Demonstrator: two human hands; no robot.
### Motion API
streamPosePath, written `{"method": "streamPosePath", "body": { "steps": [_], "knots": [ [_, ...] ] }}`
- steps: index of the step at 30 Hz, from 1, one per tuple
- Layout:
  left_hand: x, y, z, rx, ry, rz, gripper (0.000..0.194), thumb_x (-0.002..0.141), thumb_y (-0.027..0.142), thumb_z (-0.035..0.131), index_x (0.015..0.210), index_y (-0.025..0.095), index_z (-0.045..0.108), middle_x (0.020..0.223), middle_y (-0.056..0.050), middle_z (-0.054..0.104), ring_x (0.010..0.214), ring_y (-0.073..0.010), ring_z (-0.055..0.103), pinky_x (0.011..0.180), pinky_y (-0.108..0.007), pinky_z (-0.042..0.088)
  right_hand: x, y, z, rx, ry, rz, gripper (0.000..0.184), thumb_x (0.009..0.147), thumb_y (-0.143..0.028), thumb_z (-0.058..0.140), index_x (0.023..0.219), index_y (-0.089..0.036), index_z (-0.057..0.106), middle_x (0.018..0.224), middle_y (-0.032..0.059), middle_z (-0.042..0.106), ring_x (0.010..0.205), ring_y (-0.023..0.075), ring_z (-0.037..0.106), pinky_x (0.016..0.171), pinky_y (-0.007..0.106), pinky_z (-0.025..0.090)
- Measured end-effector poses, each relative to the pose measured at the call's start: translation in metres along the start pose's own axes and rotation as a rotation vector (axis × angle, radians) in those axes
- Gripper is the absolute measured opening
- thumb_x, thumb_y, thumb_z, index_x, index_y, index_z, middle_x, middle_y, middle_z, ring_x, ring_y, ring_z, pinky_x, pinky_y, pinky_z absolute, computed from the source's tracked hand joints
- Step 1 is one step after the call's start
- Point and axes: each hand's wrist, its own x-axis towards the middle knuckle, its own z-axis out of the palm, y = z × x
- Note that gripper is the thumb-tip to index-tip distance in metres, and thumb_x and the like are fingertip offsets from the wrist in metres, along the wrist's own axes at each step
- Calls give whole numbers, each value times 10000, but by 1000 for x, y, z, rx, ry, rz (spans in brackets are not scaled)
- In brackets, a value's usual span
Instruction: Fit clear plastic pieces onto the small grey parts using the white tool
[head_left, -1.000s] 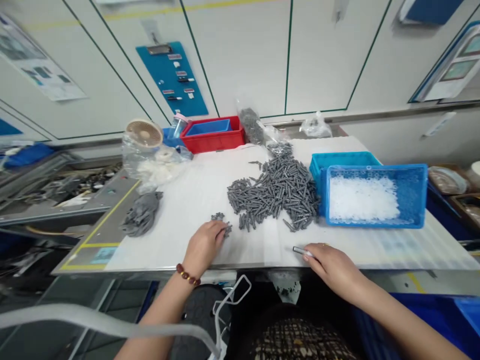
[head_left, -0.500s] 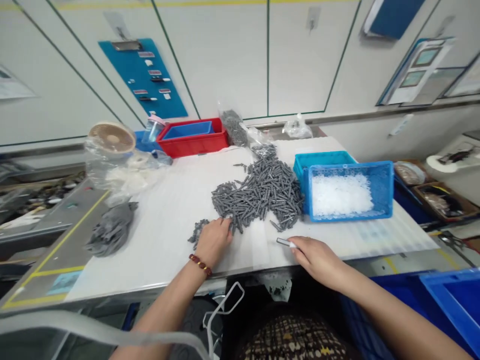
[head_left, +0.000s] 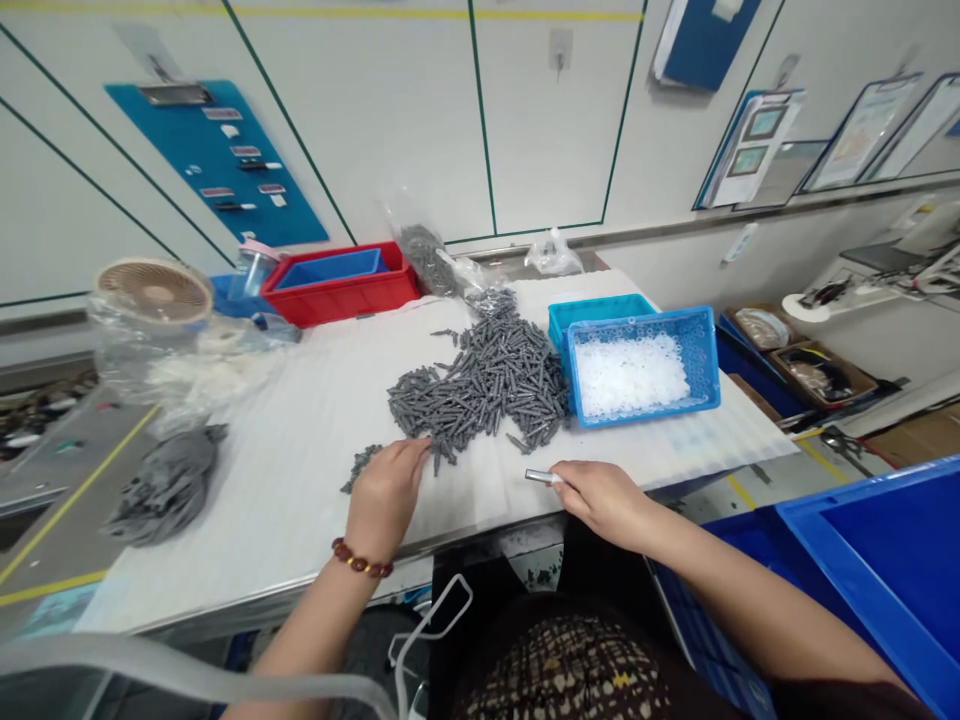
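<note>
White table (head_left: 300, 500) under big heap of gray pegs (head_left: 480, 385). Blue basket (head_left: 712, 370) of white bits (head_left: 630, 375) just beside heap. Left hand (head_left: 386, 497) at heap edge, fingers (head_left: 424, 445) touching pegs, grip unclear. Right hand (head_left: 600, 500) closed on small silver tube (head_left: 541, 477).

We find a factory assembly workshop. We note a white-topped workbench (head_left: 300, 470), a heap of grey moulded parts (head_left: 480, 385), and a blue wall-mounted sample board (head_left: 214, 160).

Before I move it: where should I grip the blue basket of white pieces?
Take the blue basket by its near rim from the front, fingers under the lip: that straight edge faces you, and its left side nearly touches the gray pegs.
</note>
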Motion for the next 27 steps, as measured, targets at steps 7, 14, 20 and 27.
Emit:
{"method": "streamPosePath", "body": {
  "steps": [7,14,20,27],
  "knots": [
    [-9,62,-18,-539,-132,0,192,884,282,495,852,171,648,783,-37,695,671,-130,640,642,-208,510,-6,-11,-8,-20,-44,-37,168,899,-191,437,807,-175,576,748,6,602,687,144,519,586,239,259],
    [-14,69,-24,-668,-293,-65,154,858,239,527,865,186,671,791,-25,704,712,-134,654,684,-208,510,-12,-13,-9,-103,-84,-60,152,882,-200,464,833,-177,606,788,21,634,699,154,545,602,252,274],
    [-11,75,-26,-736,-412,-62,149,852,253,538,859,194,674,740,-1,707,669,-126,655,650,-198,511,-11,-23,-9,-117,-110,-115,140,876,-204,487,845,-172,620,805,27,651,710,159,556,594,247,279],
    [-16,85,-26,-655,-333,14,122,860,241,534,889,196,644,781,-5,694,697,-128,649,655,-191,498,-12,-25,-3,-157,-81,-64,202,871,-292,517,769,-169,641,720,29,652,644,151,550,550,245,234]
  ]
}}
